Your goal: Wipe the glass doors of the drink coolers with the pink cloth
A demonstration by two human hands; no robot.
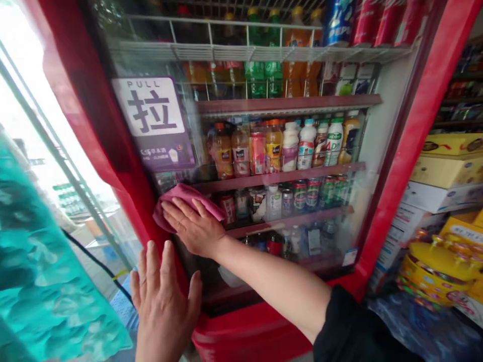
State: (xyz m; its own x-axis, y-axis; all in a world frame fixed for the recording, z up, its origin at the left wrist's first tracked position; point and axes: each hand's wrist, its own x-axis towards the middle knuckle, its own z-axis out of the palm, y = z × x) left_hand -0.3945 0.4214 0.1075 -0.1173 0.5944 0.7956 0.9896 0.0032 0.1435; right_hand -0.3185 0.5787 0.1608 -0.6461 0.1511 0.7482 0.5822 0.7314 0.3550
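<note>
My right hand (pixel 196 229) presses a folded pink cloth (pixel 184 191) flat against the glass door of a red drinks fridge (pixel 234 337), low on the door's left side. Its fingers lie over the cloth, which pokes out above and to both sides of them. Below and to the left, my left hand (pixel 164 301) is raised with fingers stretched and thumb apart, holding nothing. It is close to the red door frame (pixel 132 201); whether it touches the frame I cannot tell. A white and purple "PULL" sticker (pixel 154 108) sits on the glass above the cloth.
Behind the glass, shelves hold several bottles (pixel 273 146) and cans (pixel 300 193). Stacked cartons (pixel 433 196) and a yellow round container (pixel 437 271) stand to the right. A turquoise sheet (pixel 45 271) hangs at the left, beside a dark cable (pixel 94 264).
</note>
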